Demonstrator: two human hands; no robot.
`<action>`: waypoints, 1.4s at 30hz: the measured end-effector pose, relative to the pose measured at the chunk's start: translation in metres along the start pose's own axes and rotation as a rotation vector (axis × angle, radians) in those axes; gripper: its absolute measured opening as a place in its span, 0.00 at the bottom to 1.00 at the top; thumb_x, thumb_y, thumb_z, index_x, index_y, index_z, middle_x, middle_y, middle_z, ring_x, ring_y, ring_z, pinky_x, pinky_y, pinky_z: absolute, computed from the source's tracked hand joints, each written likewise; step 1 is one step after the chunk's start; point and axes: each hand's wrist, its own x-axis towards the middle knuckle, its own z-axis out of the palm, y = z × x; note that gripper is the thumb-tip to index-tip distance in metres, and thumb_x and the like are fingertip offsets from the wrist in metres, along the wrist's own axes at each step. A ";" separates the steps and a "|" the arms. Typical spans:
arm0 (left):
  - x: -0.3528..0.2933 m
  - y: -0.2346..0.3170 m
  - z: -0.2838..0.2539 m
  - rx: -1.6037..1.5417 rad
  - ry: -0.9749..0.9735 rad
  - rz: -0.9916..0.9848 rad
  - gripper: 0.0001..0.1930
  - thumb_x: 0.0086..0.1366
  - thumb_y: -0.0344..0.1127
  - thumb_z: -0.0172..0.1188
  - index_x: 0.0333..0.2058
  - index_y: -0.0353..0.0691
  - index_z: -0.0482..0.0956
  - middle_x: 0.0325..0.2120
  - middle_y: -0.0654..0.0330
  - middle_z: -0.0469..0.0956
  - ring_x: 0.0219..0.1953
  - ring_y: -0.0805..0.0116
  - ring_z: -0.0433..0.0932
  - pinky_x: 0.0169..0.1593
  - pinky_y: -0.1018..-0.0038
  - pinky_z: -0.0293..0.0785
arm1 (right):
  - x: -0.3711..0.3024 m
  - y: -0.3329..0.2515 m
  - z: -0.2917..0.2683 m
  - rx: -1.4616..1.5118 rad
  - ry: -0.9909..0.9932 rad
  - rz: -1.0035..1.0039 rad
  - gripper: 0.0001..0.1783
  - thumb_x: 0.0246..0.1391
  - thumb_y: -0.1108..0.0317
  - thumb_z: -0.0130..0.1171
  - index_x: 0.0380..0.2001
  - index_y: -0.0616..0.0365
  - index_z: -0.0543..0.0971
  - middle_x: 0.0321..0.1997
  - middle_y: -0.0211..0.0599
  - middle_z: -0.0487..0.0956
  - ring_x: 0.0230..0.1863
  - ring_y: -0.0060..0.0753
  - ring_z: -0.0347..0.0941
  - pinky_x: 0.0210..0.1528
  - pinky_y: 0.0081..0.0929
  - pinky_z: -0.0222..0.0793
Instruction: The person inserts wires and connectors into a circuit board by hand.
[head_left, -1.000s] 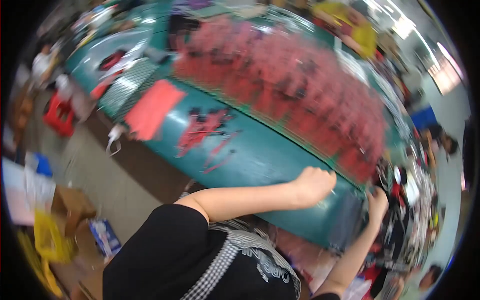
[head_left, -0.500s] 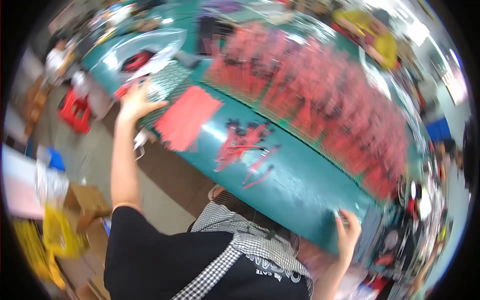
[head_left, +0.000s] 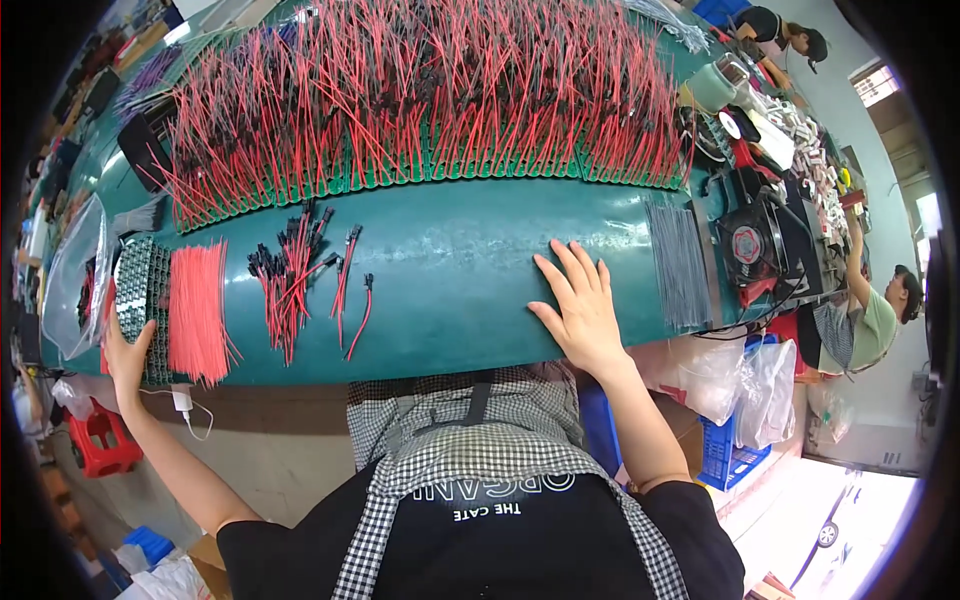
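Note:
My left hand (head_left: pixel 128 358) is at the near left corner of a stack of green perforated boards (head_left: pixel 140 280), thumb apart from the fingers, which reach along its left side. Its fingertips are partly hidden. My right hand (head_left: pixel 585 325) lies on the green tabletop (head_left: pixel 450 290) with its fingers spread and nothing in it. Beside the boards lies a flat bundle of red wires (head_left: pixel 197 312). Between my hands is a loose pile of red and black wires with black connectors (head_left: pixel 292 270), with a few single ones (head_left: pixel 362 315) to its right.
Along the back stands a long row of upright red and black wires (head_left: pixel 430 110) in green holders. Grey wires (head_left: pixel 680 265) lie at the right, next to a black fan (head_left: pixel 748 245). A clear plastic bag (head_left: pixel 75 275) is at the far left. Another person (head_left: pixel 860 320) works at the right.
My view has swung to the right and levelled. My right hand has gone from half-curled near the table's right end to flat and spread. My left hand stays by the green boards.

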 end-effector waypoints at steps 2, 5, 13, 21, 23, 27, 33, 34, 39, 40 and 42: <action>-0.006 0.005 -0.015 -0.033 0.012 -0.058 0.41 0.52 0.50 0.67 0.62 0.43 0.61 0.54 0.46 0.70 0.57 0.51 0.69 0.60 0.62 0.61 | 0.001 -0.002 0.001 0.022 0.009 -0.013 0.31 0.55 0.52 0.56 0.60 0.50 0.65 0.67 0.42 0.58 0.69 0.50 0.48 0.66 0.59 0.43; -0.021 0.010 -0.043 0.014 0.064 -0.064 0.41 0.48 0.47 0.69 0.60 0.42 0.64 0.51 0.48 0.74 0.51 0.53 0.75 0.55 0.64 0.68 | 0.009 -0.005 -0.001 0.053 -0.012 -0.028 0.30 0.52 0.55 0.59 0.58 0.52 0.68 0.65 0.43 0.61 0.67 0.50 0.51 0.64 0.54 0.47; -0.020 0.044 -0.027 -0.083 0.031 -0.033 0.44 0.45 0.59 0.67 0.60 0.47 0.66 0.54 0.46 0.70 0.57 0.50 0.68 0.61 0.60 0.60 | -0.007 0.003 -0.004 0.006 -0.014 0.013 0.30 0.55 0.60 0.54 0.60 0.52 0.65 0.68 0.40 0.57 0.71 0.47 0.47 0.69 0.53 0.38; -0.029 0.056 -0.038 -0.030 -0.062 -0.183 0.50 0.41 0.64 0.67 0.62 0.47 0.62 0.58 0.43 0.64 0.60 0.43 0.62 0.62 0.56 0.58 | 0.003 -0.004 -0.002 0.000 -0.009 -0.006 0.29 0.56 0.60 0.53 0.61 0.52 0.65 0.69 0.39 0.57 0.71 0.47 0.46 0.69 0.53 0.38; -0.027 0.042 -0.041 -0.082 -0.065 -0.175 0.48 0.44 0.61 0.68 0.61 0.45 0.62 0.57 0.42 0.65 0.60 0.45 0.62 0.62 0.59 0.58 | 0.002 -0.003 -0.002 0.002 -0.007 -0.013 0.29 0.56 0.60 0.53 0.61 0.52 0.65 0.69 0.39 0.57 0.71 0.47 0.46 0.69 0.53 0.38; -0.033 0.046 -0.055 -0.192 0.047 -0.139 0.42 0.48 0.53 0.68 0.60 0.41 0.63 0.57 0.44 0.66 0.61 0.48 0.63 0.63 0.62 0.58 | 0.000 0.000 -0.001 0.015 -0.006 -0.020 0.28 0.56 0.60 0.53 0.60 0.52 0.65 0.68 0.39 0.58 0.71 0.46 0.46 0.69 0.53 0.37; -0.067 0.156 -0.061 -1.002 -0.454 0.130 0.38 0.55 0.52 0.60 0.60 0.35 0.62 0.58 0.48 0.65 0.60 0.53 0.64 0.61 0.63 0.60 | -0.008 -0.001 -0.010 0.279 0.018 0.023 0.33 0.53 0.59 0.57 0.61 0.56 0.64 0.68 0.43 0.58 0.70 0.47 0.49 0.69 0.48 0.42; -0.074 0.191 -0.054 -1.398 -0.835 0.230 0.39 0.57 0.53 0.58 0.60 0.33 0.61 0.58 0.45 0.65 0.59 0.52 0.66 0.60 0.63 0.63 | -0.009 -0.002 -0.014 0.557 0.055 0.034 0.36 0.51 0.58 0.59 0.61 0.58 0.63 0.68 0.44 0.58 0.70 0.47 0.51 0.69 0.45 0.44; -0.122 0.324 0.001 -1.825 -1.978 0.208 0.39 0.63 0.56 0.49 0.62 0.30 0.55 0.55 0.37 0.65 0.55 0.50 0.71 0.55 0.64 0.70 | -0.001 -0.032 -0.022 1.528 0.085 0.048 0.54 0.47 0.43 0.64 0.66 0.64 0.51 0.68 0.48 0.56 0.69 0.41 0.52 0.67 0.39 0.47; -0.122 0.337 0.013 -1.740 -2.075 0.237 0.39 0.65 0.59 0.46 0.63 0.31 0.54 0.55 0.36 0.65 0.55 0.48 0.71 0.53 0.61 0.72 | -0.006 -0.024 -0.022 1.538 0.089 0.113 0.47 0.50 0.50 0.63 0.65 0.65 0.54 0.65 0.45 0.62 0.65 0.36 0.58 0.65 0.35 0.52; -0.122 0.361 0.030 -1.731 -2.211 0.162 0.40 0.65 0.60 0.44 0.63 0.32 0.54 0.55 0.35 0.65 0.54 0.46 0.71 0.52 0.59 0.73 | -0.012 -0.015 -0.027 1.469 0.099 0.221 0.27 0.56 0.67 0.59 0.56 0.68 0.66 0.51 0.38 0.73 0.52 0.26 0.69 0.55 0.25 0.63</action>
